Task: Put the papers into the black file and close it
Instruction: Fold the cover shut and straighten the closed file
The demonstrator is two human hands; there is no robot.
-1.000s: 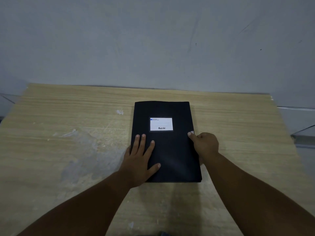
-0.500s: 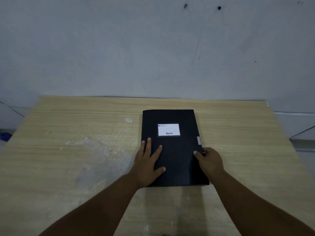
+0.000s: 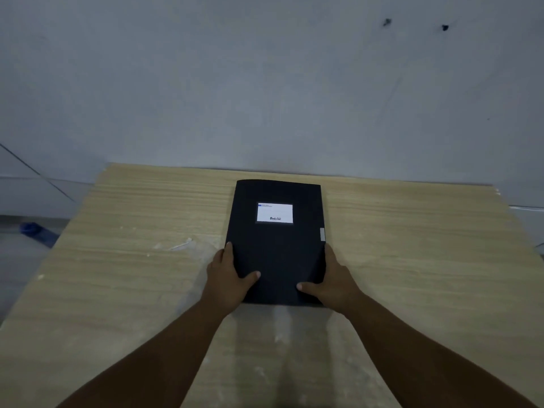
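Observation:
The black file (image 3: 276,248) lies closed on the wooden table (image 3: 132,275), a white label on its cover and a small grey tab on its right edge. My left hand (image 3: 228,275) grips the file's lower left edge, thumb on the cover. My right hand (image 3: 331,282) grips the lower right edge the same way, thumb on top. No loose papers are visible; whatever is inside the file is hidden.
A grey wall rises right behind the table's far edge. White smears mark the tabletop left of the file. A blue object (image 3: 31,229) lies on the floor beyond the table's left side.
Both hands moved from pressing on the cover and its right edge to gripping the file's lower sides. The view tilted up, so the table sits lower in the frame.

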